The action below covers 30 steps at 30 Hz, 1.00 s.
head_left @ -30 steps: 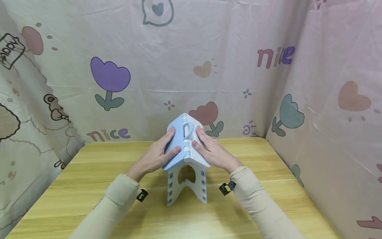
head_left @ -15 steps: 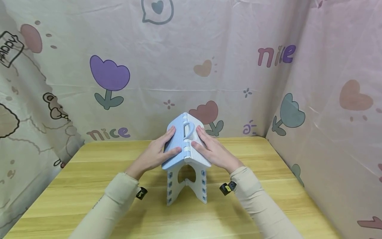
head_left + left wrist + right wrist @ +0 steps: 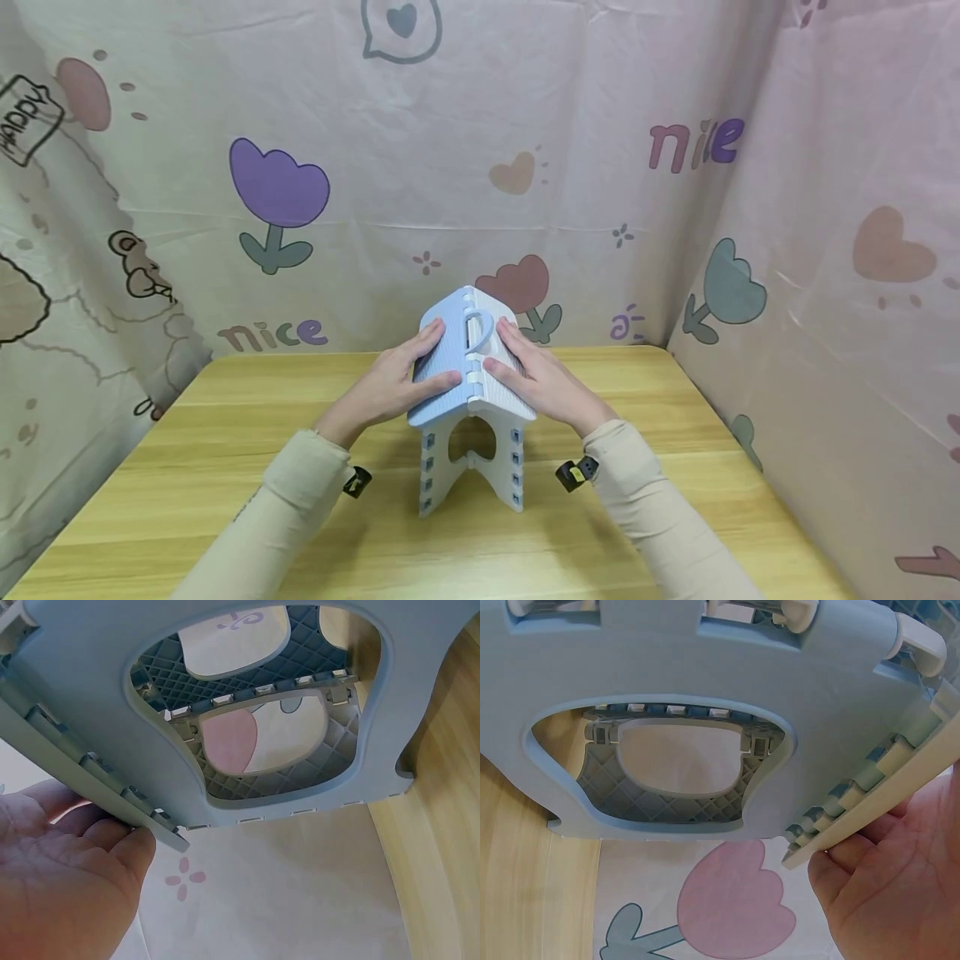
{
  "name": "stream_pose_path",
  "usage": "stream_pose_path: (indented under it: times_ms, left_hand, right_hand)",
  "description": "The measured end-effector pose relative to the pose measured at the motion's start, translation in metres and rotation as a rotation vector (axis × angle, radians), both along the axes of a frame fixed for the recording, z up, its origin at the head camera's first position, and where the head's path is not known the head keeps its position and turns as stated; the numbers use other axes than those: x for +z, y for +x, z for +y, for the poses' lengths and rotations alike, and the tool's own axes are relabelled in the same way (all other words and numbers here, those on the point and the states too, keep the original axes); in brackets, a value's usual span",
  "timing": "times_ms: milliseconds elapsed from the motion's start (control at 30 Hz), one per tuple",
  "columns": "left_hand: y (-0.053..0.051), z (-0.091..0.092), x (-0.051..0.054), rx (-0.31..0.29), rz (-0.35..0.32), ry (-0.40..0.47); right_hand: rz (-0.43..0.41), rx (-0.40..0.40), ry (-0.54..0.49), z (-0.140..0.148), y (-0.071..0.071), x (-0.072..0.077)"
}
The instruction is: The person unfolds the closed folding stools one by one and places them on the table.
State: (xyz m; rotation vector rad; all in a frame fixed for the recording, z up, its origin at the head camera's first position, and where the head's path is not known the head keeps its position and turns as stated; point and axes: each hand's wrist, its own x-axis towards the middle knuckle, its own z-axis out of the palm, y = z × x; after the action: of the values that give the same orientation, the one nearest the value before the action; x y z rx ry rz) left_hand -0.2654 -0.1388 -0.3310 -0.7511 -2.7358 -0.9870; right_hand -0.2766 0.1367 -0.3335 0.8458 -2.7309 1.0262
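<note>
A folding step stool [image 3: 470, 400] of pale blue and white plastic stands half folded on the table, its two seat halves sloping like a roof. A blue carry handle [image 3: 480, 332] shows at the ridge. My left hand [image 3: 386, 387] lies on the blue half, thumb and forefinger stretched over the ribbed surface. On the white half rests my right hand [image 3: 551, 382], with its thumb pointing toward the hinge. Both wrist views show the stool's leg panels [image 3: 285, 801] from the side, with a large opening in them. Fingers [image 3: 855, 851] touch the outer face of the sloping seat panel.
The stool stands on a light wooden table [image 3: 225, 500]. A printed cloth [image 3: 420, 125] with tulips, hearts and lettering hangs close behind and along both sides. Small black wrist cameras [image 3: 576, 473] hang below the sleeves.
The stool's seat halves look very slightly wider apart, and my right hand has shifted a little to the right. Otherwise both hands keep their places on the panels.
</note>
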Motion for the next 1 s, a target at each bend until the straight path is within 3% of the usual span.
stream_pose_path:
  times_ms: [700, 1000]
  left_hand:
    - [0.004, 0.002, 0.004, 0.021, -0.01, -0.032]
    - [0.006, 0.005, 0.014, 0.045, -0.033, -0.103]
  right_hand:
    - [-0.005, -0.028, 0.038, 0.005, 0.003, 0.002]
    - [0.0, -0.039, 0.119, 0.007, 0.006, 0.012]
